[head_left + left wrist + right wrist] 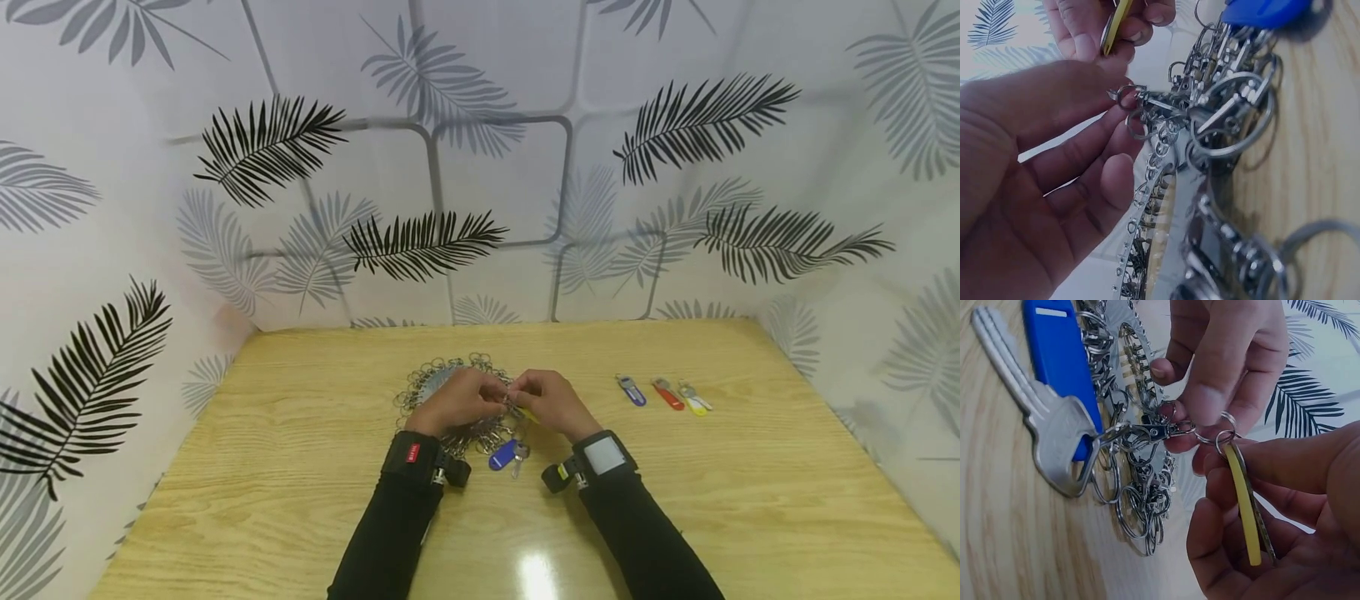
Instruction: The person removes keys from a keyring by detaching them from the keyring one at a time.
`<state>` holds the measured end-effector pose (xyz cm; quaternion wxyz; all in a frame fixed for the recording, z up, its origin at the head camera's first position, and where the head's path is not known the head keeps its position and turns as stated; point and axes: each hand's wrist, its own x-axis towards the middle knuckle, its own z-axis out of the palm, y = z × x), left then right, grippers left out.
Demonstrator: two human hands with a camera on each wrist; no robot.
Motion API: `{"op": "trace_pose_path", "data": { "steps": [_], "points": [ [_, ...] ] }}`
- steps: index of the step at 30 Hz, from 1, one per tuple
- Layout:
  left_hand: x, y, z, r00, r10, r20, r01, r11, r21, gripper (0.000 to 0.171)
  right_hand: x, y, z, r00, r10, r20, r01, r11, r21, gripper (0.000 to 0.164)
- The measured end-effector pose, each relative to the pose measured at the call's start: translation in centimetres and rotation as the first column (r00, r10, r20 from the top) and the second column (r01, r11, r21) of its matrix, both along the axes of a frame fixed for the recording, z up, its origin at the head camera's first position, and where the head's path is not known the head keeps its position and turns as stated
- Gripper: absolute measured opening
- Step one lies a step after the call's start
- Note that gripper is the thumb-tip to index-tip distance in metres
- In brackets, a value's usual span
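Black sleeves [386, 533] lie nearest in my head view, running out to the left hand [467, 396] and the right hand [551, 402], which meet over the worktop [262, 458] at the right side of a round rack [433, 382] crowded with metal clips. Watching remotely, I see the right fingers curled with the thumb against them, holding a yellow tag [1243, 500] and its key [1262, 522] close below their small ring [1225, 434]. On the left, thumb and fingertip close in a pinch about a swivel clasp [1175, 429]; exactly which linked loop they bear on, I cannot tell. I judge the tag light, fairly stiff and probably plastic, smooth enough to slip a little but hardly fragile. Its ring looks hard and slick, and the key would likely swing if gripped by that alone, so I favour the tag's flat faces near the ring, key pressed alongside. I would take the clasp by its body. At the rack's near edge, a blue tag [503, 455] with a silver key [1063, 434] could snag a wrist. Three tagged keys [667, 394] rest well apart, to the right.
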<state>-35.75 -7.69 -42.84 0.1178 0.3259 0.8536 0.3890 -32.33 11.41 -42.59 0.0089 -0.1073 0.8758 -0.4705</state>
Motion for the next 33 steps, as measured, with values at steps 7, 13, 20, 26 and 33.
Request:
{"op": "trace_pose_path", "data": {
  "steps": [7,13,20,26,33],
  "points": [
    [0.04,-0.12,0.09,1.0,0.007,0.01,-0.007,1.0,0.012,0.017,-0.18,0.14,-0.11,0.999,0.027,-0.025,-0.027,1.0,0.002,0.006],
    [-0.19,-0.05,0.06,0.999,0.04,-0.025,-0.04,0.999,-0.029,0.018,-0.24,-0.11,-0.22,0.999,0.029,-0.041,-0.028,1.0,0.007,0.005],
    [-0.07,0.04,-0.01,0.998,0.042,-0.047,-0.044,0.998,-0.047,0.025,-0.24,-0.5,-0.66,0.996,-0.02,-0.086,0.024,0.999,0.042,0.005],
    [-0.07,-0.07,-0.22,0.998,0.038,-0.05,-0.039,0.999,-0.012,0.022,-0.26,-0.53,-0.62,0.993,-0.024,-0.111,0.029,0.999,0.042,0.004],
    [0.0,0.02,-0.03,0.998,0.064,-0.016,-0.064,0.998,0.005,0.019,-0.38,0.13,-0.52,0.995,0.039,-0.087,-0.036,0.999,0.041,0.006]
  ]
}}
